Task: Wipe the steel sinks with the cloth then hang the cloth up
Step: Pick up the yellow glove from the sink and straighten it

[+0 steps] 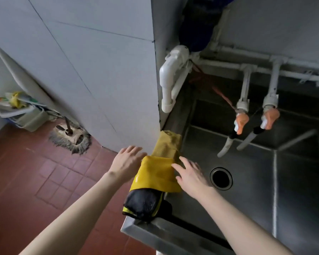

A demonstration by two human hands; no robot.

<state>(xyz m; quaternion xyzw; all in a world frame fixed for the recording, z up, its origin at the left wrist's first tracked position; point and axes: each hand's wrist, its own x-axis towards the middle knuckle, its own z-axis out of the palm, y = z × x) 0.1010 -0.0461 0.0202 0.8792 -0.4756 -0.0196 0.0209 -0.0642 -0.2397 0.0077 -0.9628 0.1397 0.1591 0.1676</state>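
Seen from above through a head-worn camera, a person's two bare arms reach toward the left rim of a steel sink [247,190]. Draped over that rim is a yellow cloth [157,173], folded across the edge so that part hangs outside and part lies toward the basin. Just beyond it on the same rim lies a duller yellow towel [167,144], and nearer the camera a black cloth with yellow trim [143,204] hangs over the rim, touching the yellow cloth. The left hand [126,161] hovers flat at the outer side of the yellow cloth, fingers spread and apart, gripping nothing. The right hand [190,176] rests with its fingertips on the inner side of the cloth, fingers likewise spread and open. Inside the basin is a round dark drain [221,178]. Two taps with orange handles [242,122] hang from white pipes above the sink. To the left, on a red tiled floor [44,181], a grey mop head [71,138] leans against the white tiled wall [90,70].
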